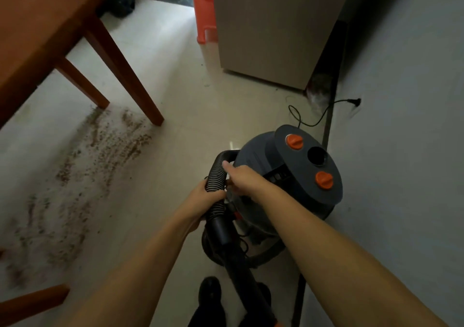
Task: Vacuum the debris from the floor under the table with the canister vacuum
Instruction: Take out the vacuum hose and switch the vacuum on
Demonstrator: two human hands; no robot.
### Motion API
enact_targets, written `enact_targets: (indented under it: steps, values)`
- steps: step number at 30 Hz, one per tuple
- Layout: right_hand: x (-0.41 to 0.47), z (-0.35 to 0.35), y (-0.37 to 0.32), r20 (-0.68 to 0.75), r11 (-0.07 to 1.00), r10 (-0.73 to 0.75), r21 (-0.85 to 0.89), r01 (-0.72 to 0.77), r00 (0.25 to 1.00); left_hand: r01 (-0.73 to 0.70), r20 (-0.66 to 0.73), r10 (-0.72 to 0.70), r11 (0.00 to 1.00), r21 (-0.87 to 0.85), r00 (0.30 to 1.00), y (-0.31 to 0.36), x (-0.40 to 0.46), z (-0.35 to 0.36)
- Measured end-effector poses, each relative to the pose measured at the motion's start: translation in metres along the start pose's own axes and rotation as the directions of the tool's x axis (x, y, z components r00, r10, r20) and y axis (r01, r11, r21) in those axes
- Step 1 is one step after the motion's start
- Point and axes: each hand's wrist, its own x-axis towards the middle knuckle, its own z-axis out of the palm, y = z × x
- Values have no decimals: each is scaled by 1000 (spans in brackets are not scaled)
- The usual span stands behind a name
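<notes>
Both of our hands are down at the canister vacuum (288,176), which sits on the tile floor (180,100) close to the grey wall (406,100), its flat lid with two orange knobs (294,142) tipped toward us. Our left hand (207,196) is wrapped around the ribbed black hose (216,173), gripping it just above the rigid black wand (226,231), likely to keep the hose steady and off the floor. Our right hand (241,177) reaches across to the side of the canister beside the hose; its thumb lies along the ribs, but we cannot tell whether the fingers grip anything, since they are hidden behind the hose. We judge it is working at the hose connection or a catch there.

Brown debris (100,156) lies scattered across the floor to our left, spreading from the wooden table (37,30) legs toward us, still untouched. A thin black power cord (316,118) trails behind the canister, its plug (356,102) lying loose by the wall, so power probably comes next. A beige cabinet (271,30) stands beyond.
</notes>
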Motion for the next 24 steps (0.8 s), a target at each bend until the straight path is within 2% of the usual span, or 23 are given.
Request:
enact_targets:
  steps: [3, 7, 10, 12, 15, 18, 20, 22, 24]
  values:
    - [17, 9, -18, 96, 982, 92, 158, -107, 991, -29, 31, 30, 999, -27, 999, 3, -10, 6]
    - [37, 15, -31, 112, 874, 119, 459, -158, 987, -73, -54, 71, 997, -31, 996, -9, -19, 11]
    - [49, 3, -49, -28, 821, 87, 568, -55, 996, -45, -53, 45, 999, -9, 998, -2, -17, 6]
    - [55, -24, -51, -169, 764, 112, 644, 24, 979, -120, -38, 128, 978, 170, 991, 6, -6, 2]
    - [45, -79, -35, -383, 729, 164, 668, 149, 909, -238, 116, 208, 881, 409, 971, 30, 7, 9]
    - [5, -133, -9, -544, 673, 292, 701, 235, 787, -376, 345, 224, 792, 480, 912, 47, 3, 30]
    - [-16, -169, 25, -564, 638, 387, 735, 229, 730, -461, 462, 211, 708, 535, 861, 53, -7, 46]
    - [-30, -196, 69, -518, 624, 456, 766, 155, 724, -520, 552, 170, 632, 574, 816, 58, -18, 58]
    - [-46, -198, 111, -486, 677, 480, 734, 44, 730, -570, 627, 100, 543, 616, 773, 62, -31, 63]
